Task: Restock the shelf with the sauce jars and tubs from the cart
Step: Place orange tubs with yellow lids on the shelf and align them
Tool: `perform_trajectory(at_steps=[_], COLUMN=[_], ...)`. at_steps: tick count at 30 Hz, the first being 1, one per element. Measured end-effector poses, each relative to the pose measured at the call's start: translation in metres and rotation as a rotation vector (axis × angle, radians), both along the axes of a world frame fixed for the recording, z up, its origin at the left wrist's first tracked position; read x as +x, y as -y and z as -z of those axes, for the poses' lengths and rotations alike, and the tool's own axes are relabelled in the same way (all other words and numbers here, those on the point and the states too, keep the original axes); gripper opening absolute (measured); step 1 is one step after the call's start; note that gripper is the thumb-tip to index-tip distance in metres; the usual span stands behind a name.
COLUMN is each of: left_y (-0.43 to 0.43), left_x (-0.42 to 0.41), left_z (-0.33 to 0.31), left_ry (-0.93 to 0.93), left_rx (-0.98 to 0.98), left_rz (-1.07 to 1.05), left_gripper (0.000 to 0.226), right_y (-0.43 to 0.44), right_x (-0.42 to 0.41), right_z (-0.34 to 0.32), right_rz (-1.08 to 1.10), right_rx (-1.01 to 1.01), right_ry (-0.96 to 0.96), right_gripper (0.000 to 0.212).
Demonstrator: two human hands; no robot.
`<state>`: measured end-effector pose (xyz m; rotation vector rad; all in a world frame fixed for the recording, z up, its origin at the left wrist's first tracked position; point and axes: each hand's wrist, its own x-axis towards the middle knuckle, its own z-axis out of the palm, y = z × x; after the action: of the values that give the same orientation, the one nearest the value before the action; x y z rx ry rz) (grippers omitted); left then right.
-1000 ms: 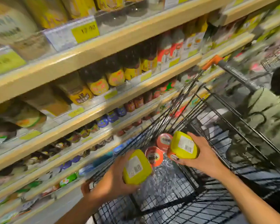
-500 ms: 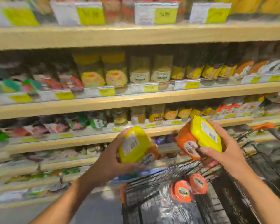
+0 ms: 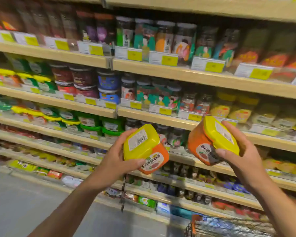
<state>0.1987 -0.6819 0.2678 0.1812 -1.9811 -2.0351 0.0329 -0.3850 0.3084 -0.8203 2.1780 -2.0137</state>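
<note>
I am carrying stock up to the shelf (image 3: 161, 118). My left hand (image 3: 117, 162) is closing its grip round the left tub (image 3: 142, 145) near six o'clock, and my right hand (image 3: 244, 158) is gripping the right tub (image 3: 210, 139) at four o'clock. Both tubs are tilted and clear of the boards. Next, I judge, I am needing the yellow-lidded row (image 3: 31, 112) at nine o'clock.

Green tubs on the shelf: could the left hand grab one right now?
Probably not. The way to the green tubs looks open, with nothing between, but the left hand is full: it grips a yellow-lidded tub, so no fingers are free.
</note>
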Motion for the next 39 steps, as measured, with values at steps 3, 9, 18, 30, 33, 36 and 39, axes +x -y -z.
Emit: perform_trajectory(at_steps=[3,9,18,30,33,36,39], left_y=[0.053,0.144,0.22,0.306,0.341,0.382,0.429], left_x=[0.048,0.139,0.233,0.284,0.281,0.269,0.253], left_z=[-0.015,-0.042,-0.055,-0.05,-0.047,-0.05,-0.056], left_ry=[-0.025,-0.076,-0.151,-0.089,-0.088,-0.094,-0.085], left_rx=[0.006,-0.008,0.044,-0.073,-0.095,-0.097,-0.125], left_rz=[-0.072,-0.202,-0.448,-0.684,-0.721,-0.728,-0.716], left_gripper=[0.086,0.087,0.081,0.09,0.092,0.096,0.103], right_y=[0.065,0.187,0.326,0.483,0.526,0.567,0.607], right_x=[0.029,0.079,0.126,0.158,0.158,0.155,0.144], right_z=[-0.013,-0.035,-0.045,-0.043,-0.04,-0.039,-0.04], right_rz=[-0.088,-0.249,-0.482,-0.699,-0.722,-0.735,-0.755], right_rx=[-0.02,-0.051,-0.141,-0.165,-0.157,-0.162,-0.153], right_ry=[0.014,-0.027,0.002,0.019,0.025,0.017,-0.004], right_gripper=[0.103,0.095,0.088,0.081,0.089,0.09,0.089])
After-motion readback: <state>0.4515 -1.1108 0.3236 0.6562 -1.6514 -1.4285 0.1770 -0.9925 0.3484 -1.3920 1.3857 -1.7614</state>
